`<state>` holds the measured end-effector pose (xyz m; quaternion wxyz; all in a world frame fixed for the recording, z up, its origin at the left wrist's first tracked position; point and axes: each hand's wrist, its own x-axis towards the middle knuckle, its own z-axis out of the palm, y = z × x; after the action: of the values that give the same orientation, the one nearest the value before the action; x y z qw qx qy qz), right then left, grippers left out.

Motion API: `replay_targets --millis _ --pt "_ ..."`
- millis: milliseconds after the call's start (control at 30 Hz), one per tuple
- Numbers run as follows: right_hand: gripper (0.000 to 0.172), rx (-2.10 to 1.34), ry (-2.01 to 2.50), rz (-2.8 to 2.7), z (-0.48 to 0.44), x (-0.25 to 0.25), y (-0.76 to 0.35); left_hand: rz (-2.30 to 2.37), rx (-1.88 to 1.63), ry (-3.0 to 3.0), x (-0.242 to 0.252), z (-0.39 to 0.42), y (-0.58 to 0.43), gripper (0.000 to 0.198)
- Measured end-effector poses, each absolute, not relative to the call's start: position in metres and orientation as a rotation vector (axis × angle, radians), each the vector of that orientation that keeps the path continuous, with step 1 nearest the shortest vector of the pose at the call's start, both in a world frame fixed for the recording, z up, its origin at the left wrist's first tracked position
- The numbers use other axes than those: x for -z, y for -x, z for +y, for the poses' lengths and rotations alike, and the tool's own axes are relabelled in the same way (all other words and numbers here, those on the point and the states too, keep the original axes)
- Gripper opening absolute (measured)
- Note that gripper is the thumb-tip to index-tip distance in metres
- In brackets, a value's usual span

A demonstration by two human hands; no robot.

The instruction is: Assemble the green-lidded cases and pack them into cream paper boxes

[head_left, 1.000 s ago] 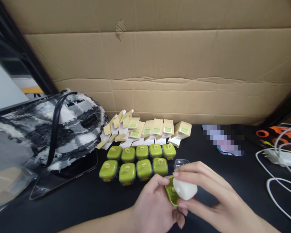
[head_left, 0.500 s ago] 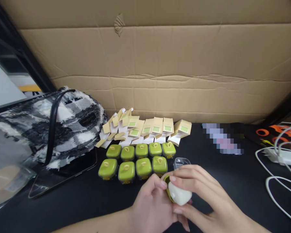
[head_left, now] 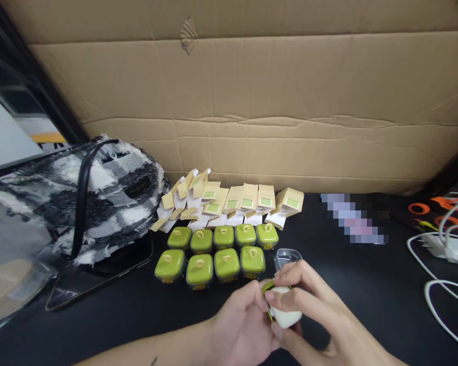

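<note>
Low in the middle of the view, my left hand (head_left: 241, 328) and my right hand (head_left: 316, 315) meet around one small item. My right fingers wrap a white rounded piece (head_left: 284, 316); my left thumb and fingers pinch the green lid (head_left: 267, 288) pressed against it. Just beyond my fingers stands a clear plastic cup (head_left: 287, 254). Two rows of several green-lidded square boxes (head_left: 214, 250) sit on the black table (head_left: 145, 315). Behind them lies a row of kraft paper cartons (head_left: 236, 203) with green labels.
A black-and-white fringed bag (head_left: 99, 195) with a dark strap sits at the left on a clear tray. A cardboard wall (head_left: 252, 101) closes the back. White cables and a charger (head_left: 448, 249) lie at the right, beside an orange-printed packet (head_left: 435, 208).
My hands have closed in tighter on the white piece and green lid; the lid now shows less between my fingers. The camera view shifted slightly.
</note>
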<state>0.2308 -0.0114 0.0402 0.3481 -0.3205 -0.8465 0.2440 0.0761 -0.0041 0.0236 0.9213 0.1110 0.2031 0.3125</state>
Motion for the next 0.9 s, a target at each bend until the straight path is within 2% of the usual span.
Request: replay_targets --millis 267,433,500,600,633,700,800,900 --pt "0.025 -0.646 0.966 -2.223 -0.010 -0.038 -0.230 0.401 -0.610 -0.301 -0.017 -0.004 -0.076 0.011" --pt "0.023 -0.743 0.944 -2.242 -0.003 -0.042 -0.232 0.335 -0.636 -0.313 -0.014 -0.004 -0.076 0.015" --pt "0.031 -0.857 0.948 -2.238 -0.002 -0.044 -0.236 0.344 -0.643 -0.382 -0.015 -0.004 -0.077 0.022" --pt "0.062 -1.034 0.969 -2.178 -0.001 -0.046 -0.242 0.429 -0.681 -0.520 -0.020 -0.005 -0.077 0.035" --pt "0.068 -1.074 0.984 -2.154 -0.001 -0.046 -0.244 0.454 -0.688 -0.549 -0.022 -0.005 -0.077 0.038" --pt "0.063 -1.098 1.017 -2.095 0.001 -0.047 -0.249 0.471 -0.697 -0.577 -0.023 -0.006 -0.076 0.042" --pt "0.038 -1.035 0.941 -1.993 0.008 -0.048 -0.256 0.444 -0.670 -0.577 -0.018 -0.008 -0.077 0.059" --pt "0.032 -0.951 0.858 -1.836 0.019 -0.049 -0.264 0.454 -0.523 -0.586 -0.005 -0.011 -0.081 0.072"
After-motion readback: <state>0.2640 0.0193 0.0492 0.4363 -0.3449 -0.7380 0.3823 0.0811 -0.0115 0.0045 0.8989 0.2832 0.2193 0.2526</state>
